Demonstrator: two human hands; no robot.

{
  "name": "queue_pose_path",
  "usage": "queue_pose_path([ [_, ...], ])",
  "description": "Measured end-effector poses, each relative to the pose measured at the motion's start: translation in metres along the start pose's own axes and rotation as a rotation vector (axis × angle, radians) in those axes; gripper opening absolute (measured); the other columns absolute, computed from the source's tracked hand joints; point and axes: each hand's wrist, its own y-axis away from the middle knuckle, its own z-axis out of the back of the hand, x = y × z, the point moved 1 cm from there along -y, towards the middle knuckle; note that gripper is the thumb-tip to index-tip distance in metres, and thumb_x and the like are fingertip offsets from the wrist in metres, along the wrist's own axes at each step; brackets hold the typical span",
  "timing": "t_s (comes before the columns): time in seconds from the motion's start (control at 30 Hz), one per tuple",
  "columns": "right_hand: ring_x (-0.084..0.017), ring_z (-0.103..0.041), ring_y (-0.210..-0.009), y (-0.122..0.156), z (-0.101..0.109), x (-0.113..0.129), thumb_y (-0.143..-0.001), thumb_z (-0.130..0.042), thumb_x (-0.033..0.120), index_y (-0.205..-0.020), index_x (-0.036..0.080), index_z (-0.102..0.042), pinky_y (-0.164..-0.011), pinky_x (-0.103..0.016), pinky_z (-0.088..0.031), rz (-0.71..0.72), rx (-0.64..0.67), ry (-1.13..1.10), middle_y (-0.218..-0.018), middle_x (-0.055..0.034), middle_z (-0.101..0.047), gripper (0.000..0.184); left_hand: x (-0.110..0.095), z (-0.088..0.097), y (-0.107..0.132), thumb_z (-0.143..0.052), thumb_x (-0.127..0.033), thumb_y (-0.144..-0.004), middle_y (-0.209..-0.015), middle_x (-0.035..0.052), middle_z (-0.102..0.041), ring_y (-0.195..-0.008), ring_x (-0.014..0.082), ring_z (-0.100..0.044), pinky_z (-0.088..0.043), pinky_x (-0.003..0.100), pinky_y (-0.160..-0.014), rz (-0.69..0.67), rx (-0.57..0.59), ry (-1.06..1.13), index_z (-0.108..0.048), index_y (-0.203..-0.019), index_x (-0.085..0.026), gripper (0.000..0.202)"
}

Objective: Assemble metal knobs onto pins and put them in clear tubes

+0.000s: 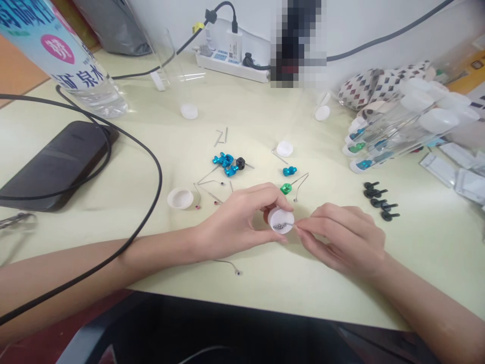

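My left hand (242,217) is closed around a small white cap (276,214), its open side tilted toward me. Several tiny metal pieces (280,226) lie inside it. With fingertips pinched, my right hand (344,235) holds a thin metal rod (291,225) whose tip reaches into the cap; its full shape is hidden. Just beyond the hands are a green metal part (286,188) with a bent wire and a blue metal part (290,171). A cluster of blue parts (223,160) sits farther left beside a black part (240,163).
Bent wires (212,194) and a white cap (180,198) lie left of my hands. Black screws (379,202) and clear tubes (397,129) stand or lie at right. A phone (56,167), water bottle (76,60), power strip (231,63) and a cable (157,172) crossing my left forearm surround them.
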Motion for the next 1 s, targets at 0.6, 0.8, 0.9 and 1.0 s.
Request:
queue_pose_path([
  [0.6,-0.008,-0.053,-0.056,-0.0011,0.0004,0.0008,-0.079,-0.061,0.013,-0.077,0.017,-0.059,-0.047,-0.022,-0.036,0.005,-0.010,-0.032,-0.063,0.0006,-0.060,0.005,-0.0004,-0.0001,0.0005,-0.069,-0.022,-0.075,-0.091,0.0027,-0.058,-0.084,0.0150,-0.056,-0.047,0.029,-0.076,0.019,0.001,0.020,-0.056,-0.096,-0.018,0.025],
  [0.8,-0.007,-0.050,-0.053,-0.0001,-0.0005,-0.0001,-0.081,-0.060,0.014,-0.078,0.018,-0.058,-0.046,-0.022,-0.035,0.009,0.020,-0.050,-0.064,0.0016,-0.058,0.005,-0.0003,-0.0003,-0.0001,-0.068,-0.022,-0.076,-0.090,0.0028,-0.058,-0.083,0.0146,-0.055,-0.047,0.028,-0.075,0.023,0.005,0.012,-0.056,-0.095,-0.017,0.023],
  [0.9,-0.007,-0.049,-0.052,0.0000,-0.0003,0.0003,-0.080,-0.061,0.014,-0.078,0.018,-0.058,-0.045,-0.022,-0.035,0.013,0.027,-0.046,-0.064,0.0019,-0.057,0.005,-0.0005,0.0000,-0.0003,-0.068,-0.022,-0.077,-0.091,0.0032,-0.058,-0.083,0.0148,-0.055,-0.047,0.029,-0.076,0.035,0.005,0.011,-0.056,-0.096,-0.017,0.023],
  [1.0,-0.008,-0.051,-0.054,-0.0003,0.0007,0.0014,-0.078,-0.062,0.013,-0.078,0.017,-0.059,-0.046,-0.022,-0.037,0.010,-0.013,-0.044,-0.063,0.0014,-0.058,0.005,-0.0007,0.0003,-0.0001,-0.068,-0.021,-0.076,-0.091,0.0032,-0.058,-0.083,0.0149,-0.056,-0.047,0.029,-0.075,0.040,0.010,0.011,-0.056,-0.096,-0.018,0.023],
])
